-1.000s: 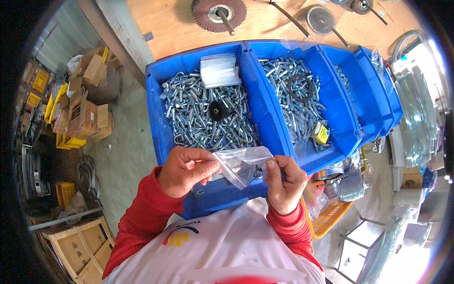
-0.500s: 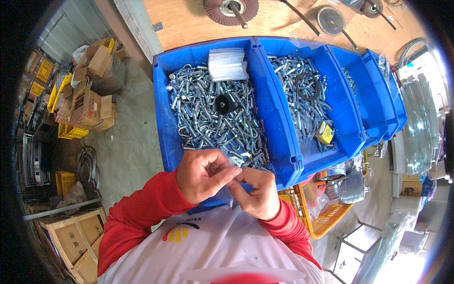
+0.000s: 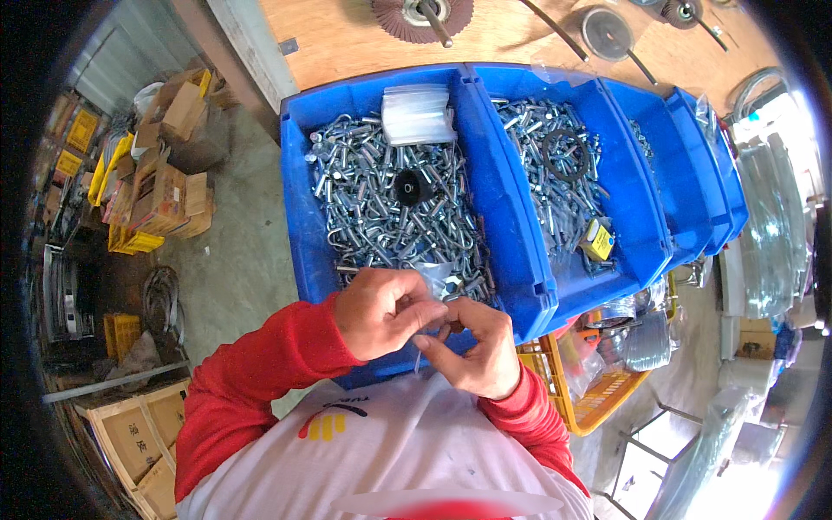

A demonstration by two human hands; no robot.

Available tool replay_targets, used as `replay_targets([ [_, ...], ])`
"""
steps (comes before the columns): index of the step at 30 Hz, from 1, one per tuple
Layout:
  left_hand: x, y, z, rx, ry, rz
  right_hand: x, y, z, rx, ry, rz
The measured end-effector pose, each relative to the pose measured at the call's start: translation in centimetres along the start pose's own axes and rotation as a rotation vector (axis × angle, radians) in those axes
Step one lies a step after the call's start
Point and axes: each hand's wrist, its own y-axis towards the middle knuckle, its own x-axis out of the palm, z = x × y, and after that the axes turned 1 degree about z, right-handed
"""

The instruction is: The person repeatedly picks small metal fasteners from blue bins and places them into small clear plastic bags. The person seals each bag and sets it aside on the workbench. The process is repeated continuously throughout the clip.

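Note:
My left hand and my right hand are pressed together at the near edge of a blue bin. Between their fingers they pinch a small clear plastic bag, mostly hidden by the fingers. The bin is full of shiny metal U-bolts, with a black round knob lying on them and a stack of clear plastic bags at its far end. Both sleeves are red.
A second blue bin to the right holds bolts, a black ring and a small yellow box. More blue bins follow on the right. A wooden bench with grinding discs lies beyond. Cardboard boxes stand left, a yellow crate right.
My hands, apart one second ago with the clear bag stretched open between them, have come together and closed on the bag.

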Motion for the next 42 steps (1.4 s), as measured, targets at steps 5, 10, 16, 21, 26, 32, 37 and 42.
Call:
replay_targets([
  [5,0.0,0.2,-0.9,-0.011,-0.077,-0.114,-0.5,-0.3,0.2,0.088,-0.02,-0.08],
  [10,-0.5,0.3,-1.5,0.02,0.056,-0.156,-0.1,-0.2,1.3,0.016,-0.085,-0.006],
  [16,-0.7,1.5,-1.5,0.192,0.345,-0.2,0.3,0.2,2.0,-0.087,-0.215,0.106],
  [21,0.4,1.8,-1.2,-0.031,-0.114,-0.114,-0.4,0.1,2.0,0.224,0.082,0.18],
  [26,0.5,1.9,-1.1,0.024,-0.052,-0.089,0.0,0.3,2.6,0.283,0.33,0.2],
  [32,-1.8,3.2,-0.5,0.262,0.468,0.155,-0.2,1.8,3.0,0.044,-0.39,0.361],
  [37,-2.3,3.4,0.7,0.346,0.833,0.068,0.0,3.8,1.1,-0.047,-0.388,0.511],
  [42,-5.0,8.6,-1.4,0.482,0.253,0.291,1.8,6.0,1.1,-0.264,-0.351,0.506],
])
